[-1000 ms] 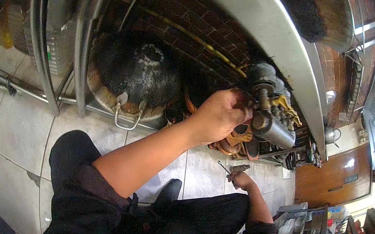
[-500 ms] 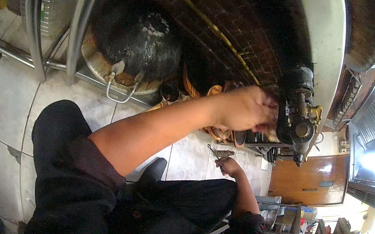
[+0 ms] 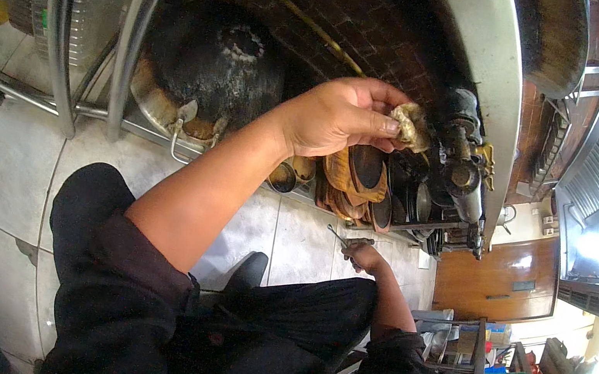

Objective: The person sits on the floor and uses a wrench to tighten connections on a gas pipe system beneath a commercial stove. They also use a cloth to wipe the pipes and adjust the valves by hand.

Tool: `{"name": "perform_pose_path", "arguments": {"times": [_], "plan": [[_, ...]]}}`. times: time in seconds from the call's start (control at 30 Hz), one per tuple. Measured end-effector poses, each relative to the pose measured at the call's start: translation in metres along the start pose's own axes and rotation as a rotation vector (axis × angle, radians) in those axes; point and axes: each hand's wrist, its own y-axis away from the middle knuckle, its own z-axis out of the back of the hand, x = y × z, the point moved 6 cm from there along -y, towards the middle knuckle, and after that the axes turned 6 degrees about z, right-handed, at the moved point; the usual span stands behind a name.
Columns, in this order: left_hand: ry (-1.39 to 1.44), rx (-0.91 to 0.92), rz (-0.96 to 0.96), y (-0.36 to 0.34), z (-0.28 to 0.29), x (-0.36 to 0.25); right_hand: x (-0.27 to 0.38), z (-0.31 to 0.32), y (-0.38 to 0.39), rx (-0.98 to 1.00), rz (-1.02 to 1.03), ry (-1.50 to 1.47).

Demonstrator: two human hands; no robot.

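Observation:
My left hand [image 3: 338, 119] reaches across the middle, its thumb and fingers pinching a crumpled, stained wad of cloth or paper [image 3: 412, 129]. The wad is beside a greasy metal pipe fitting [image 3: 462, 174], with a small gap between them. A brass valve handle [image 3: 486, 155] sits on the fitting's right side. Lower down, my right hand [image 3: 365, 257] is closed around a thin metal wrench [image 3: 336, 233] whose end sticks out to the upper left. Something greyish shows at those fingers too, too small to make out.
A large blackened pot [image 3: 212, 67] with a metal handle lies on the low shelf at left. Wooden serving boards [image 3: 356, 172] and small dark bowls [image 3: 282, 176] are stored below my left hand. A yellow pipe [image 3: 318, 21] runs along the brick wall. Steel legs [image 3: 131, 43] stand at left.
My left hand has drawn back to the left and up from the pipe fitting, bringing the wad into view. My right hand stays low with the wrench, nearly in place.

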Motion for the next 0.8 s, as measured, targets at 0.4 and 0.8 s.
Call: {"name": "perform_pose_path", "arguments": {"times": [0.4, 0.8], "plan": [[-0.25, -0.214, -0.126, 0.0, -0.023, -0.011, 0.012, 0.003, 0.001, 0.083, 0.039, 0.38], [-0.729, -0.539, -0.553, 0.004, -0.033, -0.014, 0.017, 0.003, -0.004, 0.113, -0.02, 0.323]]}}
